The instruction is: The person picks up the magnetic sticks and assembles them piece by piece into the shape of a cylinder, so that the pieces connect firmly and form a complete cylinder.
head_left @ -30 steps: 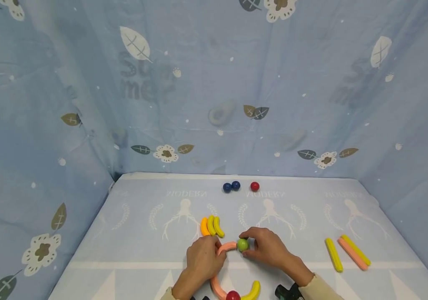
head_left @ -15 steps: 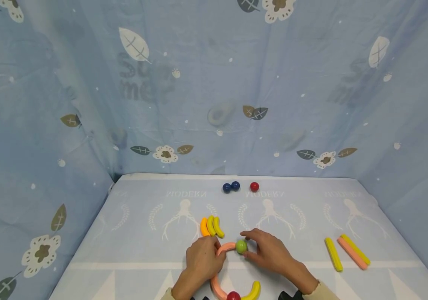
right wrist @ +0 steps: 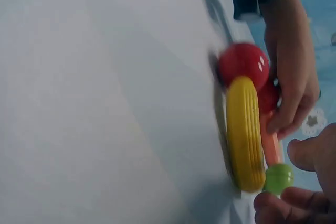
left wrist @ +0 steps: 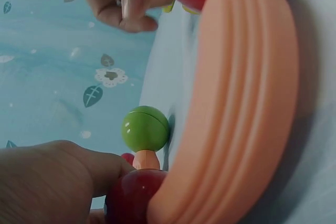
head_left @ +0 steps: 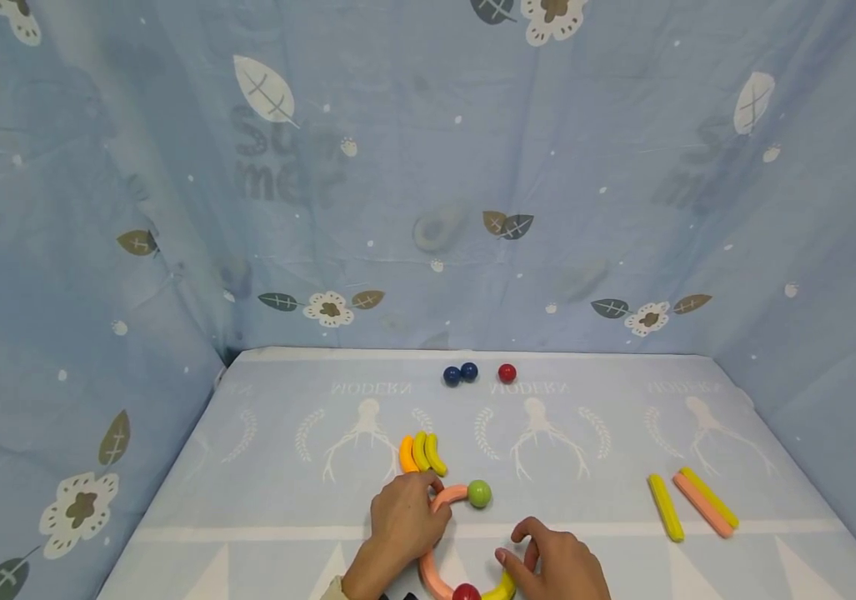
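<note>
1. Blue printed cloth [head_left: 412, 108] hangs behind a pale table [head_left: 585, 500]; the green ball [head_left: 479, 493] lies on the table and serves as landmark below.
2. The left hand [head_left: 405, 517], left of the green ball, pinches a red ball [left wrist: 128, 200] where two pink curved sticks [head_left: 453, 494] meet, probably to steady the joined chain.
3. The right hand [head_left: 555, 562], nearer the person than the green ball, seems to hold nothing; its bent fingers lie near the end of a yellow curved stick [right wrist: 245, 135]. Whether they touch it, I cannot tell.
4. The hands are apart; the chain bends between them, perhaps so both ends stay reachable, with a second red ball [head_left: 466, 592] at its near bend.
5. Chain count: two red balls, one green, two pink curved sticks, one yellow.
6. Spares seem grouped by shape: beyond the green ball, two blue balls [head_left: 453, 376] and one loose red ball [head_left: 507, 373]; left-beyond, one orange curved stick [head_left: 407, 456] and two loose yellow curved sticks [head_left: 435, 456]; far right, two yellow straight sticks [head_left: 665, 508] and one pink straight stick [head_left: 701, 504].
</note>
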Demonstrator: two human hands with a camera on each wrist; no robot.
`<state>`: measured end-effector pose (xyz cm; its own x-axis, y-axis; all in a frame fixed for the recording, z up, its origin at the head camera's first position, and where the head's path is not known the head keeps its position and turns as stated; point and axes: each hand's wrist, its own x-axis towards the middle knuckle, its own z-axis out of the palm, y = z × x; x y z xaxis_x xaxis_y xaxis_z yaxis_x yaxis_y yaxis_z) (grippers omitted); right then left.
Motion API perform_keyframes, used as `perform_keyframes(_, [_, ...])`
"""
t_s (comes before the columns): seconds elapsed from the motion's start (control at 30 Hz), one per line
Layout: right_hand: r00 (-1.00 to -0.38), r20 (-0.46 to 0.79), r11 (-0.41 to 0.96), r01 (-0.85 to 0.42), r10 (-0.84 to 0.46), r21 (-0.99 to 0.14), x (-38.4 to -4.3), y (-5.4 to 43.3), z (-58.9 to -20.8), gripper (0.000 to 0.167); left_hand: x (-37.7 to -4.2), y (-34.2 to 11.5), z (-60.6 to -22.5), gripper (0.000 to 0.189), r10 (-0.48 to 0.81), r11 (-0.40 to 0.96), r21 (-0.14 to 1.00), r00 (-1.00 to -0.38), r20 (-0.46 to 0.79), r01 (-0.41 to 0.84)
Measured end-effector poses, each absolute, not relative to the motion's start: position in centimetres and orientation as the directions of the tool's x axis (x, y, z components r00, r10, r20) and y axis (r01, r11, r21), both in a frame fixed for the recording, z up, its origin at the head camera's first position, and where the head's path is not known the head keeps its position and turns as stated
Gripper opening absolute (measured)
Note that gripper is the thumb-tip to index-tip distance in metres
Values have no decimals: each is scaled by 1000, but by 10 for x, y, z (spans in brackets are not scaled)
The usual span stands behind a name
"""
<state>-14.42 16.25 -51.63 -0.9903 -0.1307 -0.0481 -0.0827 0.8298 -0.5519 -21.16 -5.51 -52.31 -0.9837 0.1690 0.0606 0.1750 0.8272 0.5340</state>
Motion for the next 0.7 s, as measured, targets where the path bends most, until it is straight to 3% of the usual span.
perform_keyframes(0.23, [-977, -170, 817, -10, -132, -577, -137, 156, -522, 42, -211, -54, -524, 11, 172, 821, 545, -984, 45, 168])
perform_keyframes(0.7, [-991, 7, 824, -113, -131, -555, -148, 150, -527, 35, -210, -56, -523, 10, 189, 816, 546, -980, 54, 188])
